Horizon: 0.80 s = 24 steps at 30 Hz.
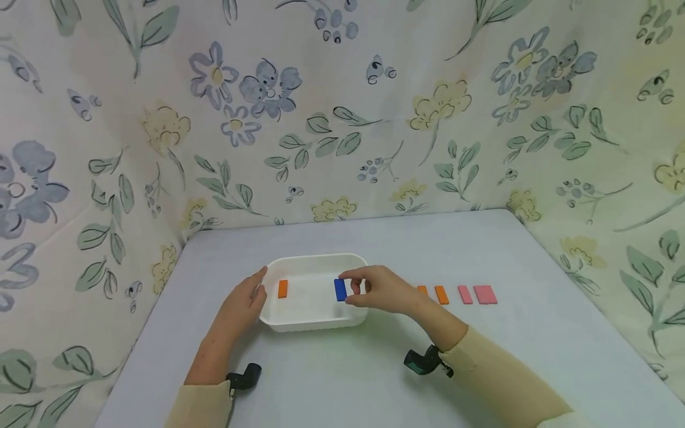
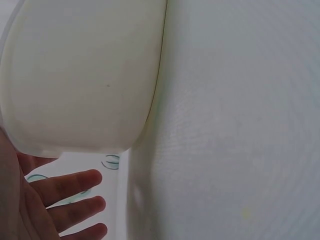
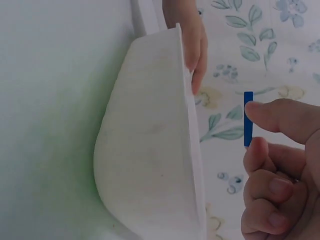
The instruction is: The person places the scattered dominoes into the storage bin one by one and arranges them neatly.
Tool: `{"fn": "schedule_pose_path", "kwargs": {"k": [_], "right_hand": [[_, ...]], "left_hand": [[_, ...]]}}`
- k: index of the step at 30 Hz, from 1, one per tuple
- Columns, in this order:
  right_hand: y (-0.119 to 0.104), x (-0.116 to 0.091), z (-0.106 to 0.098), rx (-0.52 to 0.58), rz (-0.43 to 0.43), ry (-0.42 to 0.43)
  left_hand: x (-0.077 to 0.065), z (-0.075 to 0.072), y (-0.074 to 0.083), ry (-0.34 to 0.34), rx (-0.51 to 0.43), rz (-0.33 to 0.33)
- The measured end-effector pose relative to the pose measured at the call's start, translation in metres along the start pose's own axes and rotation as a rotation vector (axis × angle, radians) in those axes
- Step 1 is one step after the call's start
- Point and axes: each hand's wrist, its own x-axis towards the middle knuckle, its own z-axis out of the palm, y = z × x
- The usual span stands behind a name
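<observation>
Blue block (image 1: 339, 290) — in right grip (image 1: 381, 290), pinched between thumb and finger; left grip (image 1: 242, 304) — straight-fingered.

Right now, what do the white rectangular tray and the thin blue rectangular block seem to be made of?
White rectangular tray: probably smooth, fairly matte plastic, judging by its rounded corners and thin rim. Thin blue rectangular block: matte-looking, perhaps plastic or painted wood; its even colour and straight edges leave that open.
</observation>
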Motion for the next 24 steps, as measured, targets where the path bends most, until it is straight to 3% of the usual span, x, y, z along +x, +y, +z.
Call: {"fn": "schedule_pose_path", "kwargs": {"k": [10, 24], "right_hand": [[-0.013, 0.032, 0.024, -0.018, 0.007, -0.017], [-0.035, 0.066, 0.064, -0.066, 0.099, -0.041]], "left_hand": [[0.001, -0.001, -0.001, -0.012, 0.004, -0.008], [0.002, 0.000, 0.001, -0.024, 0.027, -0.031]]}}
